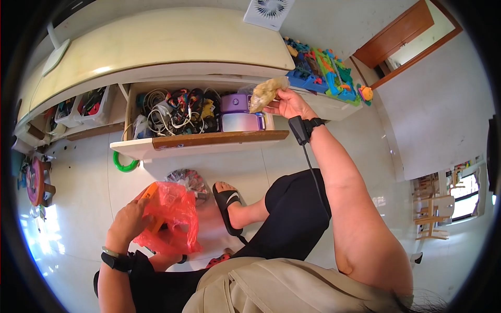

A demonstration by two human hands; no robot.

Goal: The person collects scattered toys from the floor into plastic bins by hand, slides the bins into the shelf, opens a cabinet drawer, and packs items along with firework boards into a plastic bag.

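Note:
My right hand [293, 106] is closed on a crumpled tan bundle [266, 94] in clear plastic, held above the right end of the open drawer [219, 140]. What the bundle contains cannot be made out. Below it, a purple box [236, 103] and a white-and-purple box [241, 122] stand beside a tangle of cables [177, 112]. Lower left, my left hand [128, 223] grips the edge of a red plastic bag [175, 219], its fingers partly hidden. An orange object [150, 192] shows at the bag's upper edge near that hand.
A long cream cabinet top [172, 44] runs above the drawer, with a white fan [269, 11] on it. Colourful toys [329, 73] lie to the right. On the floor are a clear bag of small items [189, 181], a green ring [125, 163] and my sandalled foot [227, 201].

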